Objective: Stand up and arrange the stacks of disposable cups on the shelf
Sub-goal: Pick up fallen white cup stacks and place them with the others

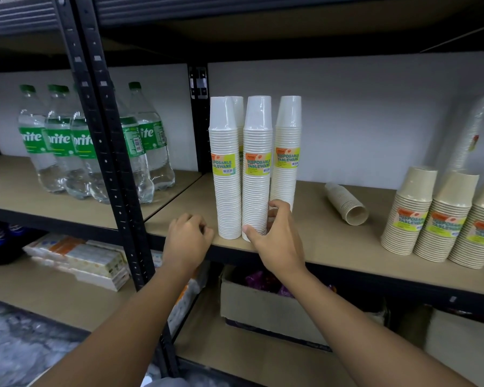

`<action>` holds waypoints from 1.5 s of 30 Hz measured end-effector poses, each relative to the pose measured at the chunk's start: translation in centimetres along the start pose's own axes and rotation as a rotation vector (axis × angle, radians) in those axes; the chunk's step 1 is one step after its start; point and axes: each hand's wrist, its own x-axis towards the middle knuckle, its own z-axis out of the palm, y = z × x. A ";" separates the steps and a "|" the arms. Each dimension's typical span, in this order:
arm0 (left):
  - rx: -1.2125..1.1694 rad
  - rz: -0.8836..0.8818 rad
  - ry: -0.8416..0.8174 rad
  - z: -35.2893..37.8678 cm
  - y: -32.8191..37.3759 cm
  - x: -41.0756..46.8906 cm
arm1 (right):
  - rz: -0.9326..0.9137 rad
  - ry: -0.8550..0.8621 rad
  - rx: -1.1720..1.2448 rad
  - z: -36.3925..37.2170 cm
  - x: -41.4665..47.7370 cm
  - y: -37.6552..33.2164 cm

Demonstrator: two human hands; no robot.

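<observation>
- Right hand [274, 233]: fingers spread in a wide curl around the base of the middle front white stack [257, 169]; thumb on its lower front, fingertips at its right side and reaching toward the stack behind. Contact is visible; a firm grasp cannot be confirmed.
- Left hand [187, 236]: loosely curled into a near fist, holding nothing, resting at the front edge of the shelf [333, 241], just beside the left front white stack [226, 169].
- White cup stacks, upright: four visible. Two stand at the front, touching side by side; a third stack [287, 152] stands behind to the right; a fourth stack [238, 115] is mostly hidden behind the left one. Three show a yellow-green "Disposable Tableware" label.
- Fallen stack [345, 203]: one short beige stack lies on its side to the right, open mouth toward the camera, well apart from the white group.
- Beige stacks [430, 216]: three shorter labelled stacks stand upright at the right edge, touching in a row.
- Clear wrapped stack [470, 135]: one tall stack leans against the wall behind the beige row.
- Surface: light brown board in a black metal frame; grey-white wall behind.
- Adjacent bay, left: Sprite bottles [59, 141], at least five, upright.
- Lower level: a cardboard box [263, 308] and flat packages [78, 258].
</observation>
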 end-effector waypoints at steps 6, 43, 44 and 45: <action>0.008 0.002 0.012 0.2 -0.1 -0.1 | 0.016 -0.005 0.000 -0.1 0.0 0.1; -0.140 0.206 -0.472 9.1 25.7 -0.7 | 0.035 0.386 -0.108 -35.8 11.0 6.5; -0.143 0.197 -0.477 9.6 25.5 -0.5 | 0.041 0.354 -0.108 -36.2 12.2 7.5; -0.147 0.192 -0.474 10.1 25.3 -0.2 | 0.044 0.325 -0.113 -36.4 13.3 8.6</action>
